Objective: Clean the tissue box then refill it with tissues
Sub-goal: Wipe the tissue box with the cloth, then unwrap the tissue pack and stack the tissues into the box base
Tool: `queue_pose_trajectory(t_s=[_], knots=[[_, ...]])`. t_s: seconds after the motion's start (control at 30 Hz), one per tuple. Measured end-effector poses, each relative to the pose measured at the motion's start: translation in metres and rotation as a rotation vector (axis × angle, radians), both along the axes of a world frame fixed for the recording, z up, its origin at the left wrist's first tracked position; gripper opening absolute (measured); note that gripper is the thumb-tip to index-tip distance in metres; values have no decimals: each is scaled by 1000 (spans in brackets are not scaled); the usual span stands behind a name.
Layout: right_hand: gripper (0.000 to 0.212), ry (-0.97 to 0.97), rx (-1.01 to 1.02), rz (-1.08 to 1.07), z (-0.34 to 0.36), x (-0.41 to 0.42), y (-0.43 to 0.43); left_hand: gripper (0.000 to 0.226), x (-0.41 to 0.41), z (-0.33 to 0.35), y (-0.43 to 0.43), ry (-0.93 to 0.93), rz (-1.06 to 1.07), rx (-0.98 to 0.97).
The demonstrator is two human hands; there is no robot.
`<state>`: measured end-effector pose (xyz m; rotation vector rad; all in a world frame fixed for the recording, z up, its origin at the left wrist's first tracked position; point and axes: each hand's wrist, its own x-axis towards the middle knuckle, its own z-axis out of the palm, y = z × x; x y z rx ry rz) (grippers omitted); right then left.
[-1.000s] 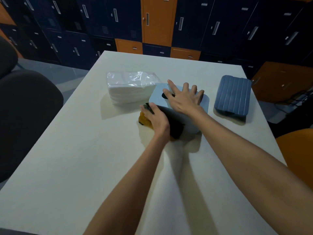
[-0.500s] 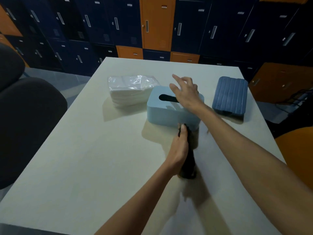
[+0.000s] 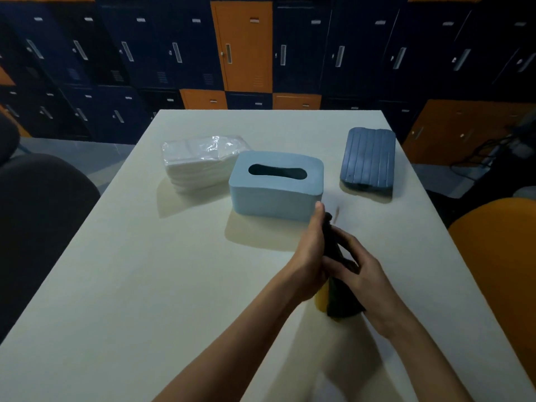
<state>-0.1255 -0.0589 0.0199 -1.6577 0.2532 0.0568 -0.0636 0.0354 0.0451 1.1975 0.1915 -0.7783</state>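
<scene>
Tissue box [image 3: 275,185]: pale blue with rounded corners, standing upright near the middle of the white desk [image 3: 145,285], its long front wall facing the camera. 1 dark oval slot lies in its top, and nothing shows through it.

Just to the box's left sits a stack of white tissues in clear plastic wrap [image 3: 200,162]. It is so close to the box's left end that I cannot tell whether they touch. To the box's right and apart from it lies a dark blue ribbed slab [image 3: 368,158], flat on the desk.

In front of the box's right front corner, both hands meet on 1 dark cloth [image 3: 343,306] with a yellow side showing at its lower left edge. The left hand [image 3: 311,256] has its grip closed on the cloth's left side, thumb pointing up toward the box corner without touching it. The right hand [image 3: 362,274] has its grip curled round the cloth from the right. The cloth hangs down to the desk between them.

Blue and orange lockers [image 3: 243,44] fill the background.
</scene>
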Motion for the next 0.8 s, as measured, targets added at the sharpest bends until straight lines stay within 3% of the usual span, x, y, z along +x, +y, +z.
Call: queue_pose_trajectory(t_s=[0.17, 0.3, 0.4, 0.5, 0.57, 0.67, 0.8], knots=[[42, 46, 56, -176, -4, 9, -16, 44, 9, 7, 2, -123, -179, 4], [40, 121, 161, -323, -6, 23, -42, 53, 28, 14, 20, -338, -267, 201], [41, 149, 116, -443, -10, 31, -68, 38, 46, 19, 36, -487, -167, 342], [40, 187, 90, -489, -15, 34, -91, 29, 64, 26, 54, -517, -76, 380], [39, 199, -118, -478, -24, 35, -102, 27, 73, 28, 66, -526, -35, 393], [39, 197, -679, -365, -35, 33, -112, 26, 82, 30, 82, -536, 4, 388], [41, 309, -898, -297, -35, 39, -115, 26, 88, 30, 99, -541, 51, 382]])
